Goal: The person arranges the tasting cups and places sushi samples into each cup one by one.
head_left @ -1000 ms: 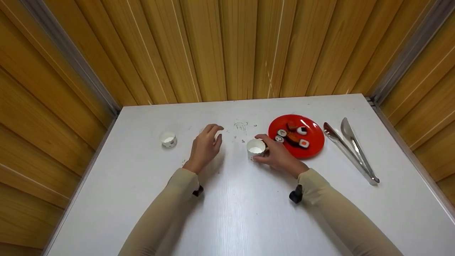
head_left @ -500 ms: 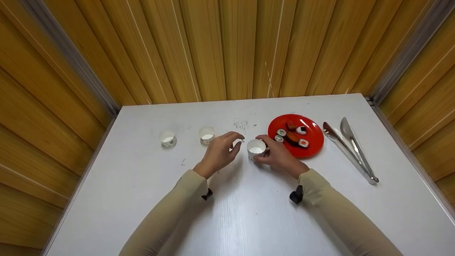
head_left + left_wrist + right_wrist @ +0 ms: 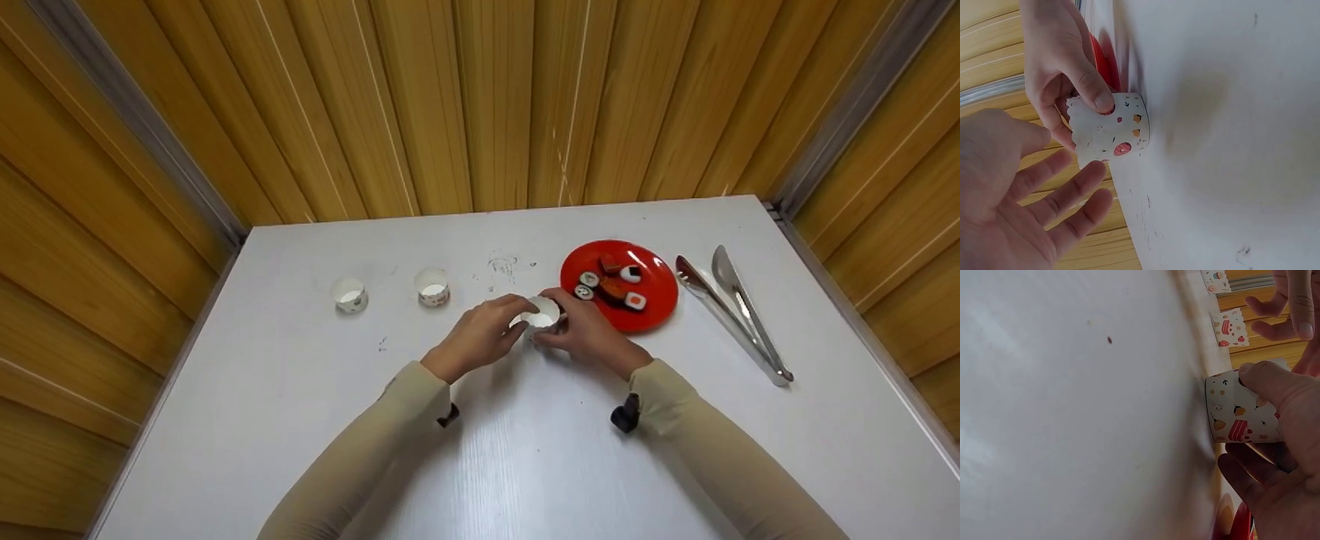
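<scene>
"Head view first: what has the right hand (image 3: pixel 591 328) got?"

"A patterned paper cup (image 3: pixel 541 318), upright, pinched between thumb and fingers around the middle of the tabletop (image 3: pixel 225 420). Whether its base touches down, I can't tell."

"And the left hand (image 3: pixel 480 334)?"

"Loosely spread at the other side, fingers just beside the scalloped rim and gripping nothing. I can't make out whether they touch it."

"What might go wrong there?"

"The wall looks thin to me, so a hard squeeze from the right could buckle it, and a bump from the left could tip it."

"Anything else close?"

"A red plate (image 3: pixel 660 300) with sushi pieces (image 3: pixel 613 289) on it, just beside the right hand. A careless swing outward could jolt it and scatter them. Farther right lie metal tongs (image 3: pixel 759 330). Off to the left stand a nearer cup (image 3: pixel 433 291) and a farther cup (image 3: pixel 350 298); both look light, so a stray sweep might topple either."
</scene>
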### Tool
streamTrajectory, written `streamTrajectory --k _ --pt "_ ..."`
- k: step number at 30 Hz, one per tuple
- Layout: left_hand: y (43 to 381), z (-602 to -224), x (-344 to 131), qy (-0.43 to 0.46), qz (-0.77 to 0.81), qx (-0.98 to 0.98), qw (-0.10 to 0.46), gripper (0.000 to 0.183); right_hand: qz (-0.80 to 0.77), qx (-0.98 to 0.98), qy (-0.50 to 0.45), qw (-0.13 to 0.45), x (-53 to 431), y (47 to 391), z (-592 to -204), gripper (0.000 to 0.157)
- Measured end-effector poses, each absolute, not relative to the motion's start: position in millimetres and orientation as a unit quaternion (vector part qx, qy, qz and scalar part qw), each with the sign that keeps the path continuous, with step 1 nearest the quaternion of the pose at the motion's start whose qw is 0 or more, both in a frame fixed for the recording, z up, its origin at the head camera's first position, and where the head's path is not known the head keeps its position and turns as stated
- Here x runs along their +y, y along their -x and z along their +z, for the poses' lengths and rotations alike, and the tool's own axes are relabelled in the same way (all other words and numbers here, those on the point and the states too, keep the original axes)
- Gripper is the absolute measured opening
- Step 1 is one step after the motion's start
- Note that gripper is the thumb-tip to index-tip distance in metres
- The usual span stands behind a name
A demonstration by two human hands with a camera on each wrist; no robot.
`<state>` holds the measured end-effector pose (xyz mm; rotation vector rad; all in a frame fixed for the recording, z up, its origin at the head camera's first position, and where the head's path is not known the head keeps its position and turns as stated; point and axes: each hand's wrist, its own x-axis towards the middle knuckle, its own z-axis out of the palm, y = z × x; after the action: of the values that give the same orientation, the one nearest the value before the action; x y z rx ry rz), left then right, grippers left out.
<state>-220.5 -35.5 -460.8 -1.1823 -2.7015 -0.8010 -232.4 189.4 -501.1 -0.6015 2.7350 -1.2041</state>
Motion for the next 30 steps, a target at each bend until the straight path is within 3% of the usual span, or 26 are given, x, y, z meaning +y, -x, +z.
streamTrajectory --k 16,30 --pt "219.7 -466.5 -27.0 0.397 -0.247 -0.884 0.01 0.021 -0.389 0.894 0.22 0.015 191.6 229.3 -502.7 0.06" --pt "217.9 -468.1 -22.8 0.396 -0.237 -0.887 0.001 0.018 -0.383 0.899 0.211 0.026 195.1 226.2 -501.8 0.061"
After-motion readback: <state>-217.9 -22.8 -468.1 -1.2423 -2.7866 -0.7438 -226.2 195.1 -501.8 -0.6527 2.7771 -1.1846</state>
